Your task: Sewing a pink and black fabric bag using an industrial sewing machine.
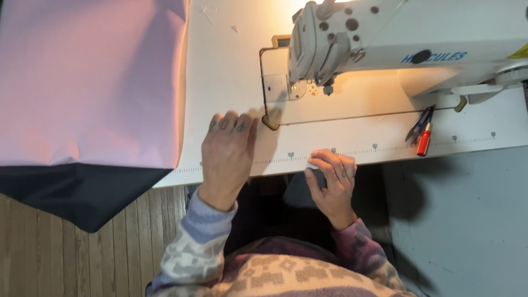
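My left hand (228, 157) lies flat, palm down, on the white sewing table (225, 77), just left of the machine's needle plate (275, 91). My right hand (331, 181) rests at the table's front edge with its fingers curled, and a small pale scrap shows under the fingertips; whether it is gripped I cannot tell. A white industrial sewing machine (396, 41) stands at the back right, its lamp lighting the bed. A large sheet of pink fabric (88, 82) covers the table's left part and hangs over the edge.
Dark fabric (77, 192) hangs below the pink sheet over a wooden floor (55, 258). Blue thread snips (419, 124) and a red-handled tool (424, 142) lie right of the machine bed. A ruler scale runs along the table's front edge. A grey surface (467, 220) sits lower right.
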